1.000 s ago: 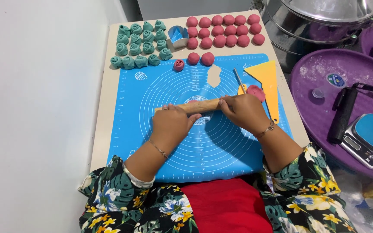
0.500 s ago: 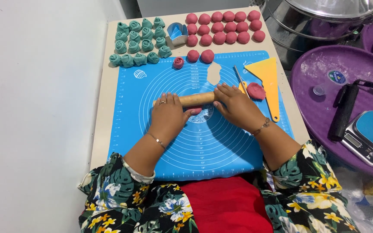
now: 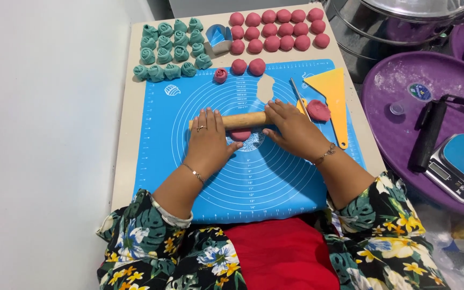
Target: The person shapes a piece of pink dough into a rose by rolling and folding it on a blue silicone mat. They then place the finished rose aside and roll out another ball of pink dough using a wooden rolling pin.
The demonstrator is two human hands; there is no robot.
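A wooden rolling pin [image 3: 241,120] lies crosswise on the blue silicone mat [image 3: 216,177]. My left hand [image 3: 208,140] presses flat on its left end, and my right hand [image 3: 292,128] presses on its right end. Under the pin, a flattened piece of pink dough [image 3: 240,135] shows between my hands. A second flattened pink disc [image 3: 318,110] rests to the right, beside a yellow scraper [image 3: 331,96] and a thin metal stick [image 3: 299,98].
Teal dough roses [image 3: 168,47] sit at the back left, pink dough balls [image 3: 277,29] at the back right, with a metal cutter [image 3: 219,37] between. One pink rose [image 3: 220,75] lies on the mat. A purple tray [image 3: 404,129] with a kitchen scale [image 3: 460,166] stands at right.
Both hands have rolled the pin away from me and back toward me over the pink dough. The dough now peeks out on the near side of the pin.
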